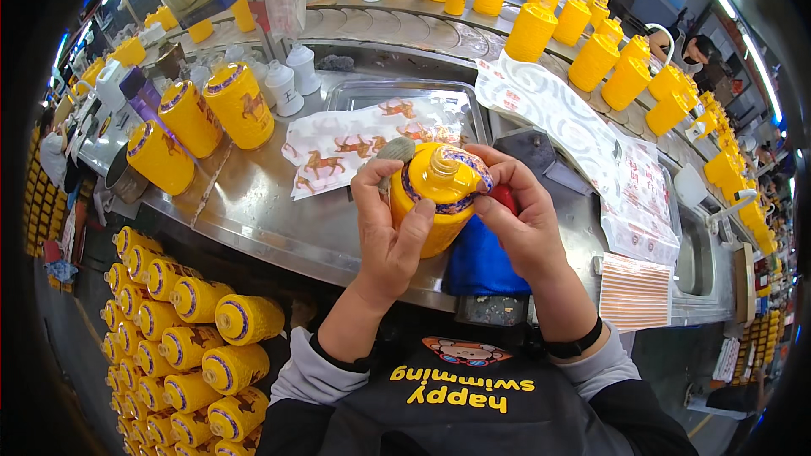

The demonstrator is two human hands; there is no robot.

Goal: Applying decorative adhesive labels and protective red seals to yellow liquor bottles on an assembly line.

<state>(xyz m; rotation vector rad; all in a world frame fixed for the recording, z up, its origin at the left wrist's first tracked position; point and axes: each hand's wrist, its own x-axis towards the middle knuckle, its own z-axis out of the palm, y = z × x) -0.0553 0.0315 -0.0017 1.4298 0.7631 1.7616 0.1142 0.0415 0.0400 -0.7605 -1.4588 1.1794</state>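
Observation:
A yellow ceramic bottle [448, 236] with a short neck stands upright in front of me, above the metal worktop. My left hand [384, 228] is closed round its left side, with the thumb on the front of its shoulder. My right hand [519, 224] pinches a purple-and-white patterned decal strip [478, 171] at the bottle's right shoulder. Part of this strip lies round the shoulder, and its right part stands loose and curled. A grey-green pad [397, 149] shows by my left fingertips. Something red beside the bottle is mostly hidden by my right hand.
Horse decal sheets [338, 152] lie before a metal tray [477, 110]. More printed sheets [638, 194] lie right, near a sink [697, 257]. Blue cloth [481, 262] is beneath the bottle. Finished bottles [241, 105] stand left; others [249, 321] are stacked below. A conveyor [380, 25] carries yellow bottles.

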